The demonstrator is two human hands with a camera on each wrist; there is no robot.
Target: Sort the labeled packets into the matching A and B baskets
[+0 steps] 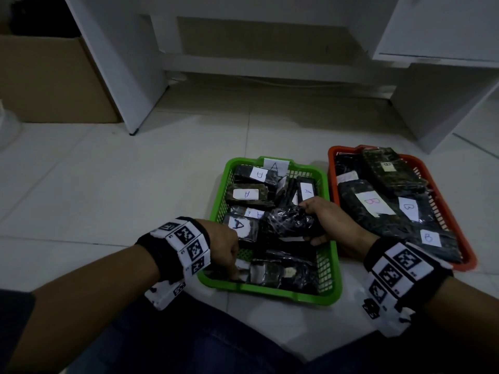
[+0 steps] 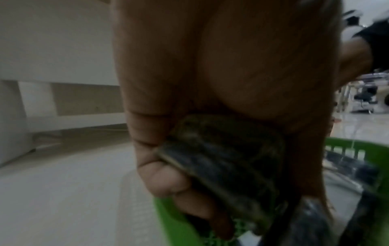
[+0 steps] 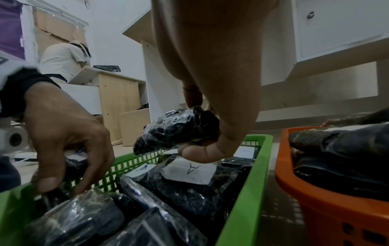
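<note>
A green basket (image 1: 270, 291) with an "A" tag holds several dark plastic-wrapped packets with A labels (image 1: 247, 194). To its right, an orange basket (image 1: 331, 168) holds packets labelled B (image 1: 374, 202). My right hand (image 1: 310, 222) holds a crumpled dark packet (image 1: 286, 220) just above the middle of the green basket; its label is hidden. In the right wrist view that packet (image 3: 179, 129) sits pinched between thumb and fingers. My left hand (image 1: 235, 273) reaches into the green basket's near-left corner, and its fingers (image 2: 168, 181) curl round a dark packet (image 2: 227, 163).
Both baskets stand on a white tiled floor (image 1: 121, 198). White desk panels (image 1: 116, 76) and a drawer unit (image 1: 437, 28) rise behind them, with a cardboard box (image 1: 48, 76) at far left. My legs in dark trousers (image 1: 189, 346) lie below. A person (image 3: 61, 60) sits far back.
</note>
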